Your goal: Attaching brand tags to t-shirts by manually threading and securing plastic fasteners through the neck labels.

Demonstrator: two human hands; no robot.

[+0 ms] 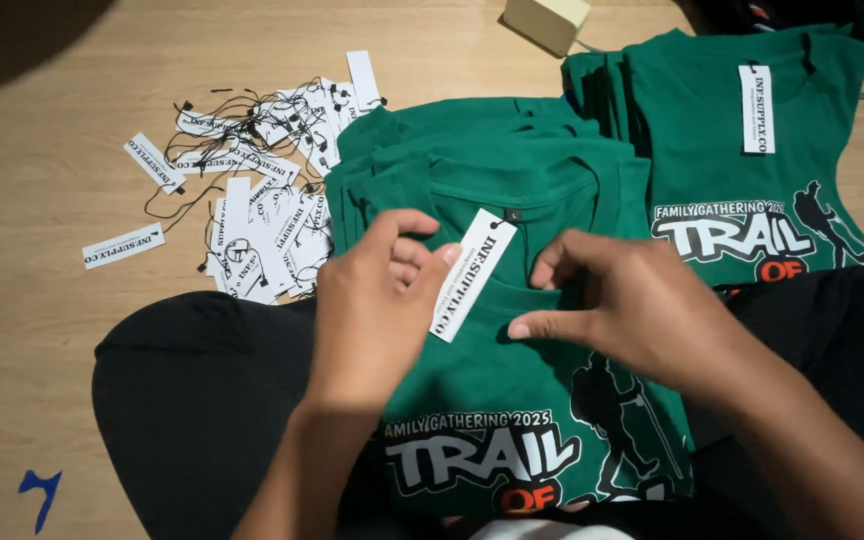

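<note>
Pale wood floor (42,300): left grip (377,290) pinching white tag (472,272), right grip (617,300) pinching green shirt (492,360) collar.

A loose heap of white paper hang tags with black strings (252,190) lies on the pale wooden floor (42,300), beside a second folded green printed T-shirt (752,180). A cream rectangular block (546,20) sits beyond.

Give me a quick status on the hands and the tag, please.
Left hand pinching white tag at the green shirt collar. Right hand pressing the fabric beside it. Loose tags piled left, clear of the work.
</note>
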